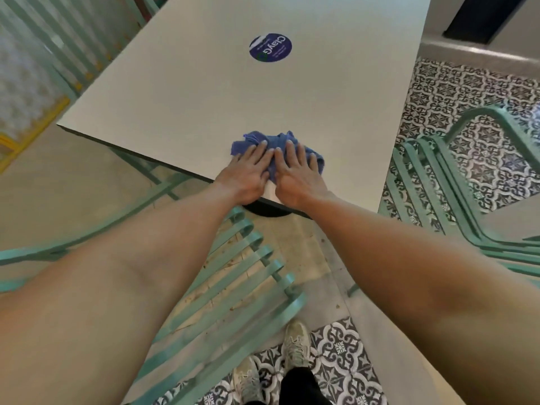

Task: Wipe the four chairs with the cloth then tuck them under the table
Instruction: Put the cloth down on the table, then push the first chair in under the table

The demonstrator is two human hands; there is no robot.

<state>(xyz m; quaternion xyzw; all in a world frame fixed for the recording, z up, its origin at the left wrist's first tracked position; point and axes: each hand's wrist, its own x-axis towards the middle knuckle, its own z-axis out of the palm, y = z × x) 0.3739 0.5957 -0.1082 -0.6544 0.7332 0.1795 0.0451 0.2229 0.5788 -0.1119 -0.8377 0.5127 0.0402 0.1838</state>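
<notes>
Floor (467, 118): patterned tile, grey/white ornate motifs, on the right and near bottom; plain beige slabs (292, 258) in the middle w/ some crumbs and specks. Light grey step or kerb (467, 51) runs across upper right, dark panel (479, 16) above it. Upper left: pale green slatted rail or fence (58, 39), blurred, w/ yellow frame (38, 118) low beside it. Purple round sticker (270, 47) w/ white lettering, upside down, mid-top. Light is soft, even, no hard shadows.
</notes>
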